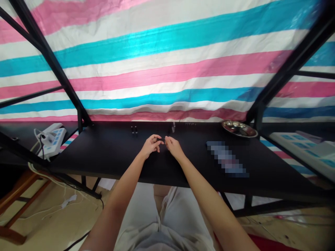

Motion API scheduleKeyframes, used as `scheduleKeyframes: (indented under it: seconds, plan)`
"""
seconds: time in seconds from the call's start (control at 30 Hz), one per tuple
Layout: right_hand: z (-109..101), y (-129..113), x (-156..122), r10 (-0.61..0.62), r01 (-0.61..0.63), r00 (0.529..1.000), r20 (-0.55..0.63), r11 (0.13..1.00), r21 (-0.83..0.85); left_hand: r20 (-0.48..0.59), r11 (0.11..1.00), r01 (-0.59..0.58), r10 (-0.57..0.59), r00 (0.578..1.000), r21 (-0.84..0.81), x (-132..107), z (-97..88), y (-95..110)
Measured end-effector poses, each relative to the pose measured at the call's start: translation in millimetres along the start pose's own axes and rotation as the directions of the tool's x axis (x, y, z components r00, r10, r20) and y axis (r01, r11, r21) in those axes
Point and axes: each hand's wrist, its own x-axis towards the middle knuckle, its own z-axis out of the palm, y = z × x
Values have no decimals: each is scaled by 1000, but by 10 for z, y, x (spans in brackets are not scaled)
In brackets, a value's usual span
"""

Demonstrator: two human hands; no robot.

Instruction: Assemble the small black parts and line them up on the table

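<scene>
Both my hands meet over the middle of a black table (110,153). My left hand (150,145) and my right hand (173,146) each pinch one end of a small dark part (161,139) held between their fingertips; it is too small to name. Two small dark cylinders (134,130) stand on the table behind my left hand. A small pale item (173,127) and a row of tiny parts (190,124) lie near the table's far edge.
A metal dish (239,129) with small pieces sits at the far right. A blurred flat object (227,159) lies right of my hands. White power strips (51,137) lie at the left, another (306,148) at the right. Black frame bars (47,55) rise in front of a striped tarp.
</scene>
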Motion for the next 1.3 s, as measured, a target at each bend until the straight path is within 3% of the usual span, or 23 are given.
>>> scheduleKeyframes:
  seconds: [0.27,0.7,0.97,1.3]
  plan:
    - [45,2,4,3,-3,1000,-7,997,75,-104,996,-34,43,994,81,22,-8,-12]
    - [3,-169,-55,-127,125,992,-26,990,-70,-233,988,-18,54,971,156,23,-17,2]
    - [6,-83,-46,-96,96,995,1,995,-39,-391,990,16,41,919,143,31,-39,37]
    - [47,-5,-5,-112,115,993,46,990,-82,-435,990,-24,82,897,136,46,-53,23]
